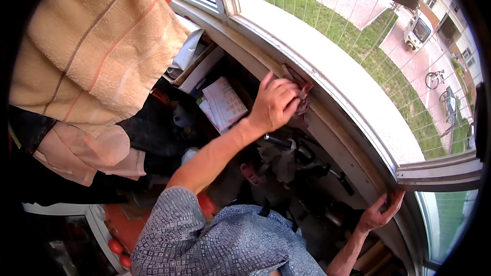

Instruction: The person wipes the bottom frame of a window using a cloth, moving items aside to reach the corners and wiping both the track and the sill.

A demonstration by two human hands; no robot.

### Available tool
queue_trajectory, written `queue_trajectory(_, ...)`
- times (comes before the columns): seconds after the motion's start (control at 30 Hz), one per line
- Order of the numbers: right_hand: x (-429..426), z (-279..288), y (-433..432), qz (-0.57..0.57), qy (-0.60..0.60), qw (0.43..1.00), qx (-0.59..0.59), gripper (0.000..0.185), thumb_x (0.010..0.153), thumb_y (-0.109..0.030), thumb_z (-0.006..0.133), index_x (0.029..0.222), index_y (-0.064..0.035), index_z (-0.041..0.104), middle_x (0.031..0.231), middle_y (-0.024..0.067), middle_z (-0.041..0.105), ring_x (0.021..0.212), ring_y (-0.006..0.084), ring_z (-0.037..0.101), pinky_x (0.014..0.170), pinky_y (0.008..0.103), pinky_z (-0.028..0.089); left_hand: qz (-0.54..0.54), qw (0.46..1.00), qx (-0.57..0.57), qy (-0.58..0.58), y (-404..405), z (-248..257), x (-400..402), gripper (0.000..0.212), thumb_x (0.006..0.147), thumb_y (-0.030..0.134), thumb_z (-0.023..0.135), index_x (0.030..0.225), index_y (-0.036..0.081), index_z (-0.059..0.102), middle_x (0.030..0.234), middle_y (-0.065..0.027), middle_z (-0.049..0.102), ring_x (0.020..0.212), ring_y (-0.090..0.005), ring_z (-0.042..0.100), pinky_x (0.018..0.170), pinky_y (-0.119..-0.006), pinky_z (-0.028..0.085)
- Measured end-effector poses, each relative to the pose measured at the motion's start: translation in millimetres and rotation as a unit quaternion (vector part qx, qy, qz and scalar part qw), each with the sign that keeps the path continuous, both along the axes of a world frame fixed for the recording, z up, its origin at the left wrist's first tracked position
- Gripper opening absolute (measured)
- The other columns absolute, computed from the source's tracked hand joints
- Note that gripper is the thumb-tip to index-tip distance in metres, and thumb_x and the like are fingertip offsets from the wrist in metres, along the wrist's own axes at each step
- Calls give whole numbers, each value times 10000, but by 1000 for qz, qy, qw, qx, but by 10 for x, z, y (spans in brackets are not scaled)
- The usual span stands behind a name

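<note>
My left hand (275, 101) is on the inner window ledge, its fingers closed around a crumpled, stained cloth (303, 97). The cloth presses against the ledge (337, 128) below the window frame (318, 80). Farther right, my right hand (383, 211) touches the ledge near the lower corner of the window, beside a frame post (439, 172). Its thumb and fingers are apart, and I see nothing held in it. The fingertips are partly lost in shadow.
A tan striped towel (103, 46) hangs at the upper left above pale garments (92, 149). Below the ledge are a box with printed papers (224, 103), bicycle handlebars (307, 151) and a pink clog (253, 174). Wires cross outside the glass. Red round objects (119, 253) lie lower left.
</note>
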State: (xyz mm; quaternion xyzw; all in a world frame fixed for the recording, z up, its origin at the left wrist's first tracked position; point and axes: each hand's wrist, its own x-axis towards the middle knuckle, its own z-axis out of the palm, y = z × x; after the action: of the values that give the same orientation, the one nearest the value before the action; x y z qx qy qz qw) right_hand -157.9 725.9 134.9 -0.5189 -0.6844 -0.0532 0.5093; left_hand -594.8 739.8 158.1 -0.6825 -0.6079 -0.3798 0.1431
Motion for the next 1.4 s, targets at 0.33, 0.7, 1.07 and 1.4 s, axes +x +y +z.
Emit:
queue_trajectory(0.33,1,18,-27,-19,-24,999,-11,478,959,78,581,1433,37,536,1428,193,575,1219,302,617,955,379,540,92,993,61,44,407,-233,-1875,103,937,131,653,991,48,683,1012,-161,695,938,-366,648,827,-447,547)
queue_trajectory(0.7,-74,-85,14,-57,1,998,-7,506,952,75,576,1452,3,537,1419,169,587,1188,270,628,920,350,539,229,966,-64,105,862,-264,-3539,266,997,250,526,973,39,686,978,-209,730,933,-446,677,872,-541,519)
queue_trajectory(1.07,-59,-221,88,-52,5,999,13,525,963,54,593,1475,30,481,1490,173,534,1224,273,606,910,349,526,248,968,17,29,778,-512,-3199,231,986,225,594,1096,65,720,1090,-176,718,1042,-397,667,909,-467,536)
queue_trajectory(1.4,2,-217,34,-32,37,998,-34,580,956,37,625,1507,6,446,1523,155,502,1239,264,578,941,347,508,242,967,79,13,622,-524,-2159,293,966,242,622,1147,39,729,1134,-211,698,1098,-379,653,963,-440,516)
